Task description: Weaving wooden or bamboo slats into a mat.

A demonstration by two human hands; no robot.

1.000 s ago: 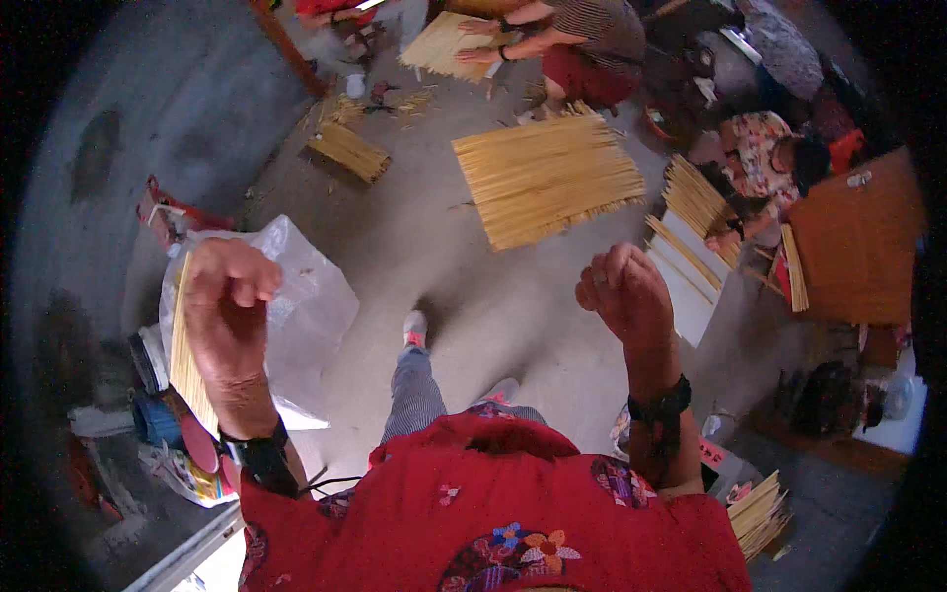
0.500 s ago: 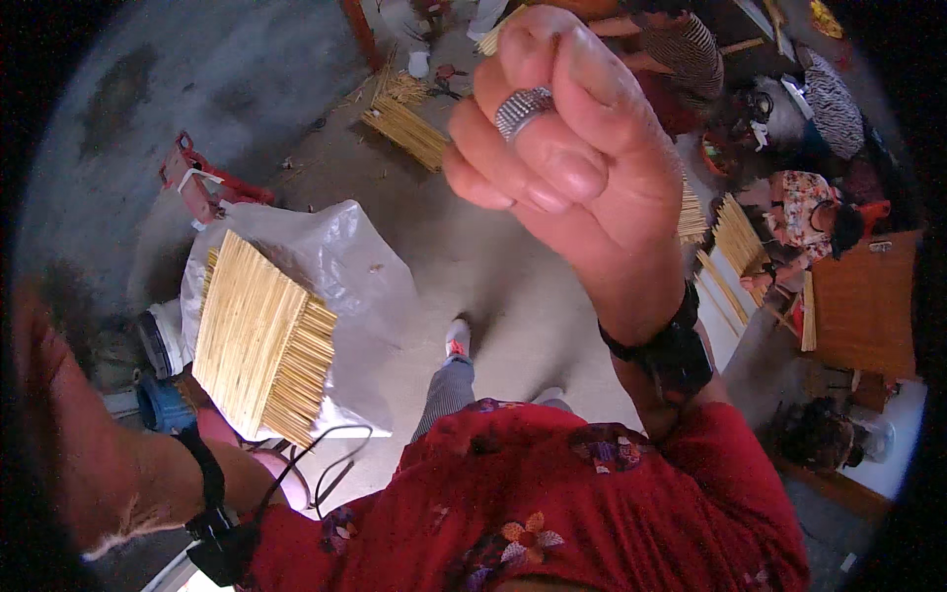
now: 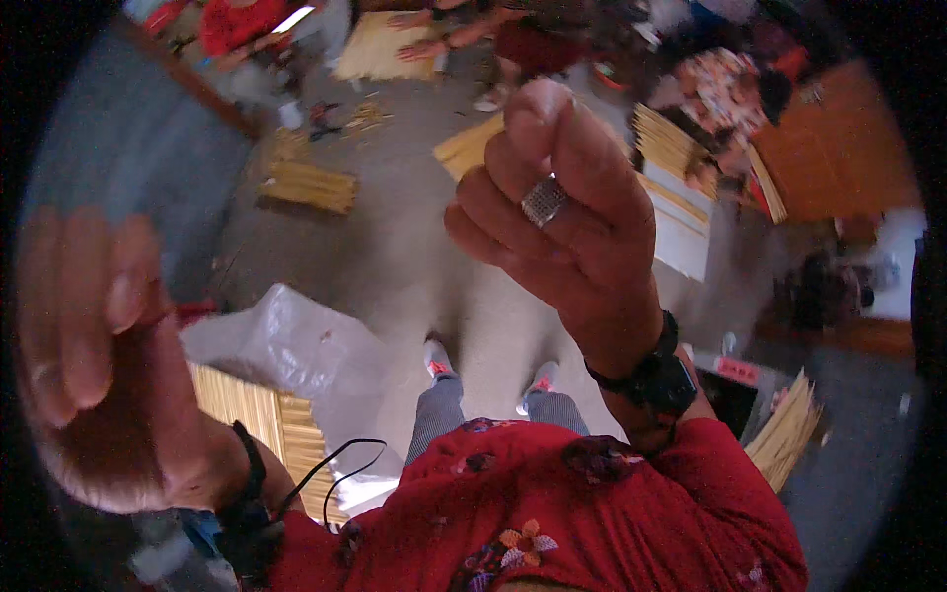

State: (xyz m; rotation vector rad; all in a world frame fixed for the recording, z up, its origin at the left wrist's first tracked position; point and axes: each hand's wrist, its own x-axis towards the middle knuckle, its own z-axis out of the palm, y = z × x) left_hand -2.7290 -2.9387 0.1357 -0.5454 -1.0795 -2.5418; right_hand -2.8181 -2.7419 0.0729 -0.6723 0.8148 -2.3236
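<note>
My right hand (image 3: 572, 187) is raised in the middle of the view, thumb and fingers pressed together in a pinch. A silver textured ring sits on one finger; whatever the fingertips hold, if anything, cannot be made out. At the left rim my left hand (image 3: 109, 365) is lifted with its fingers stretched out, somewhat blurred, and nothing shows in it. Close beside its wrist lies a stack of thin pale sticks (image 3: 261, 414) on a clear plastic sheet (image 3: 296, 345), partly hidden by the left hand and forearm. Both wrists wear black straps.
More stick bundles lie on the floor, one at the far left (image 3: 308, 187). Several people work at the back; one person's hands rest on a pale stick mat (image 3: 380, 49). A white board (image 3: 681, 237) and brown wooden panel (image 3: 838, 143) stand right. Another stick bundle (image 3: 786, 429) lies lower right.
The view has swung, bringing more people and the far floor in. My left hand has risen, fingers up, and now covers part of the stack. My right hand stays pinched, slightly lower in view.
</note>
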